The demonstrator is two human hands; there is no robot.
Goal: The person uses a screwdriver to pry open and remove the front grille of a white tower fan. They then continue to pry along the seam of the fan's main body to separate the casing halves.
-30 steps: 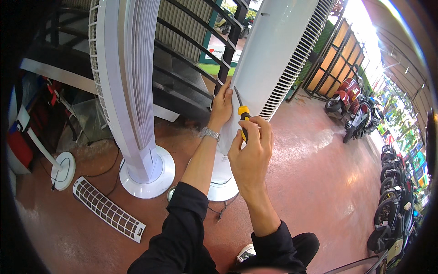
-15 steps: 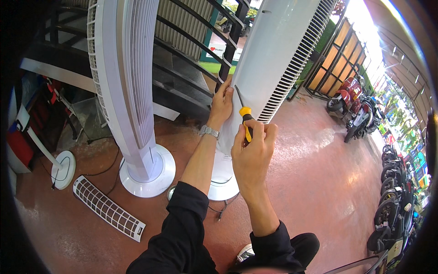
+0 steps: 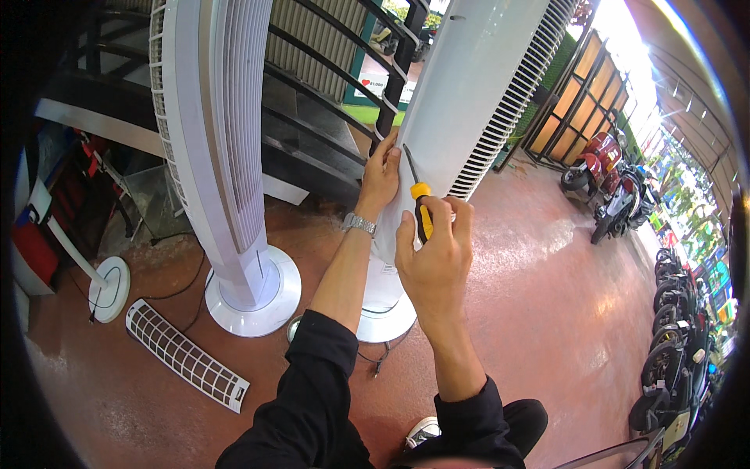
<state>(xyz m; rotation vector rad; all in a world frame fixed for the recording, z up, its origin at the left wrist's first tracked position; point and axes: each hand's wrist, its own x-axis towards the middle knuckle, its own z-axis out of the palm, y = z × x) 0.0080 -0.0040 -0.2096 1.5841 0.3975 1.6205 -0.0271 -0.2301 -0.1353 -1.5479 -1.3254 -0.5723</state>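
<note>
A tall white tower fan stands before me, its round base on the floor. Along its left edge my left hand grips the housing, thumb on the near face. My right hand is closed around the yellow and black handle of a screwdriver. Its metal shaft points up and left, and the tip meets the housing close to my left fingertips. Whatever lies under the tip is too small to make out. To the left stands a second white tower fan on its own round base.
A white grille panel lies on the red floor at left. Near it is a small white round stand with a cord. Black metal railings rise behind the fans. Parked motorcycles line the right side. A power cord trails by the fan base.
My right hand's fingers have shifted slightly on the screwdriver handle, which shows a little more turned. The left hand keeps its place on the fan.
</note>
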